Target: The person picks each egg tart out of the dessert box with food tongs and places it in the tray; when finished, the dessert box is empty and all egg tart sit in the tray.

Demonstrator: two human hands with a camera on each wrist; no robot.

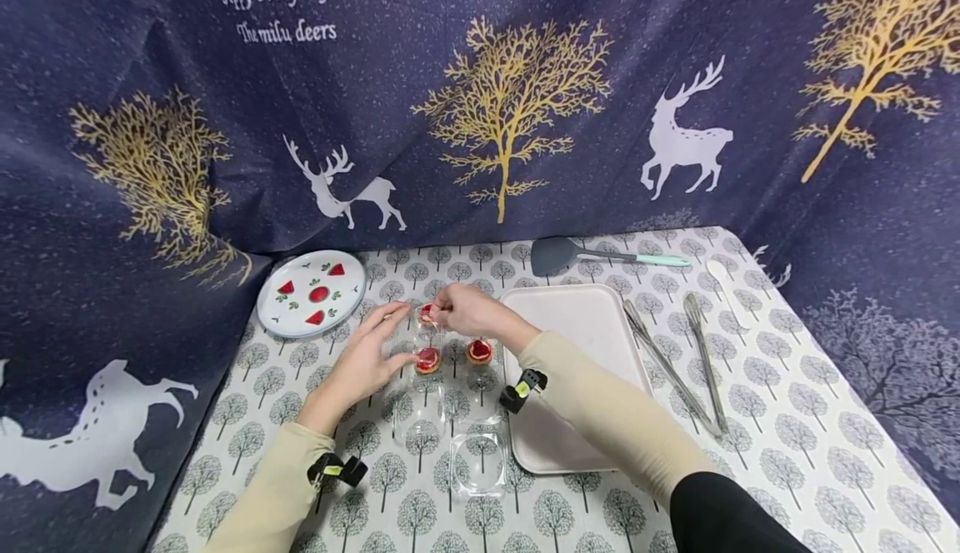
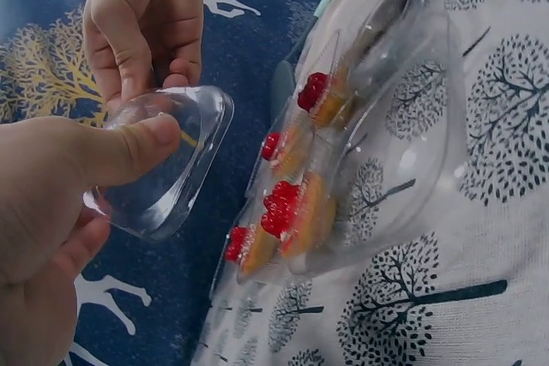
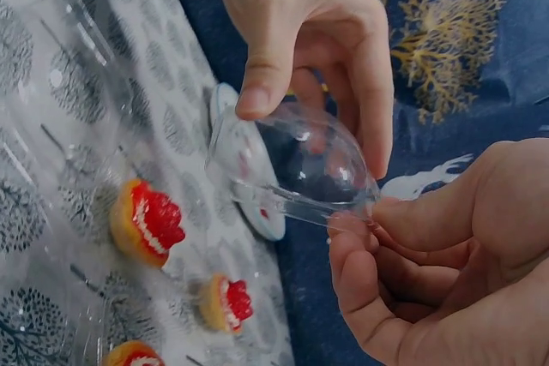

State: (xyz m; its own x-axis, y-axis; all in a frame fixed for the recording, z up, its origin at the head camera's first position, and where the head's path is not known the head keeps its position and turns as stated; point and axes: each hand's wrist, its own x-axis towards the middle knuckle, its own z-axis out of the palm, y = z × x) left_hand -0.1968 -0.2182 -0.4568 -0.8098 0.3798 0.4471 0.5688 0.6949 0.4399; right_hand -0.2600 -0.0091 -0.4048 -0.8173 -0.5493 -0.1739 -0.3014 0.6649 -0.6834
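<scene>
A clear domed plastic lid [image 3: 300, 160] is held in the air between both hands, above small tarts with red topping. My left hand [image 1: 371, 353] grips the dome, thumb on one side and fingers on the other. My right hand [image 1: 476, 311] pinches the lid's rim between thumb and finger, clearest in the right wrist view. Beneath, several tarts [image 2: 287, 212] sit in clear plastic trays; one tart [image 1: 479, 351] stands beside the lid to the right. Nearer me lie empty clear plastic containers [image 1: 478, 463], hard to make out against the cloth.
To the right is a pale rectangular tray [image 1: 577, 328], partly under my right arm. Metal tongs [image 1: 675, 369] lie beyond it, with a white spoon [image 1: 727, 290] farther right. A dark spatula [image 1: 553, 255] lies behind the tray. A watermelon-patterned plate [image 1: 300, 321] stands back left.
</scene>
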